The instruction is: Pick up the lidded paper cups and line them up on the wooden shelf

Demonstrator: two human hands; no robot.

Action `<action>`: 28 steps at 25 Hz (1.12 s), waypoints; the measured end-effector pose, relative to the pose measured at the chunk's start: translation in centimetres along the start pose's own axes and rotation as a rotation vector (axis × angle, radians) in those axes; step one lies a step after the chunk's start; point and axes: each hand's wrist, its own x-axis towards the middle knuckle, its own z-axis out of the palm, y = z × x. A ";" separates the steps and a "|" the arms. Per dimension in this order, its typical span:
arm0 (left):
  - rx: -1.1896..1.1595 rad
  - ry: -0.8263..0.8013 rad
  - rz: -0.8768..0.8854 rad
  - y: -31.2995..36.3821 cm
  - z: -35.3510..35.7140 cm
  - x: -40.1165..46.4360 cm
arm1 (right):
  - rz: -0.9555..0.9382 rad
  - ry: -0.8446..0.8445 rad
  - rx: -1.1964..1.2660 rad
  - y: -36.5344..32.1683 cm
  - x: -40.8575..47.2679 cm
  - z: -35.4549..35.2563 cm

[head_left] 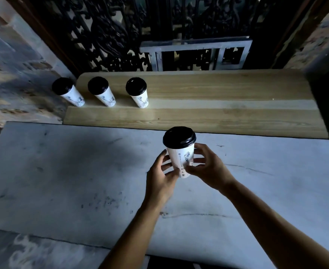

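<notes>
A white paper cup with a black lid (180,150) is held upright above the grey table, just in front of the wooden shelf (218,105). My left hand (162,176) wraps its left side and my right hand (208,166) wraps its right side near the base. Three more lidded cups stand in a row at the shelf's left end: the left cup (67,91), the middle cup (101,91) and the right cup (137,92). The shelf to the right of them is bare wood.
The grey, scuffed table (62,171) spans the foreground below the shelf. A dark carved lattice screen (121,35) and a pale metal frame (196,53) stand behind the shelf. Brick walls flank both sides; a dark post (328,103) borders the shelf's right end.
</notes>
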 end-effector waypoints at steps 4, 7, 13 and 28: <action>0.034 -0.073 0.035 -0.3 -1.0 10.4 | -0.008 0.025 -0.118 -1.1 9.2 0.6; -0.011 -0.090 0.106 0.1 0.0 20.3 | -0.057 0.147 -0.147 -1.8 18.2 0.6; -0.062 -0.152 0.218 -1.0 3.2 33.9 | -0.233 0.353 -0.188 0.0 28.8 -0.4; -0.052 -0.137 0.205 -5.9 5.6 36.5 | -0.089 0.516 -0.238 5.3 30.6 2.8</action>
